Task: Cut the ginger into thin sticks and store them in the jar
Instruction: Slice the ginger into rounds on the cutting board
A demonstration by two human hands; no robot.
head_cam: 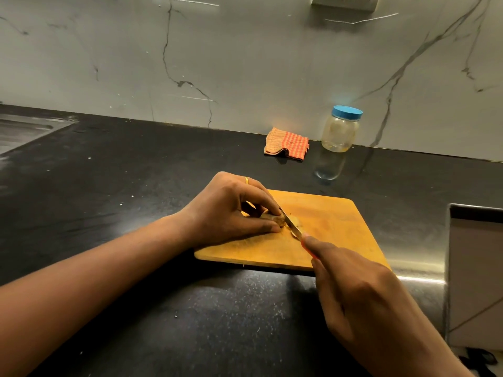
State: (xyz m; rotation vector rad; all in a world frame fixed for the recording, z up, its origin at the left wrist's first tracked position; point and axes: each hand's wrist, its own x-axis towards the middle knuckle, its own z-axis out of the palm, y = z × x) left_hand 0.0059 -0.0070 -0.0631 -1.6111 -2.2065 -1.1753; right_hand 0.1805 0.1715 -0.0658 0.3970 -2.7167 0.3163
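On a wooden cutting board [334,221] lies a pale piece of ginger [277,219], pinched between the curled fingers and thumb of my left hand [231,210]. My right hand [362,292] grips a knife [291,223] by its orange handle, forefinger stretched along the top. The blade rests across the ginger just right of my left fingertips. A few cut bits lie beside the blade. A clear jar [340,129] with a blue lid stands at the back right against the wall, lid on.
A folded orange checked cloth [287,144] lies left of the jar. The black countertop [136,186] runs all around the board. A steel sink [24,129] sits at far left. A pale box-like object [475,273] stands at the right edge.
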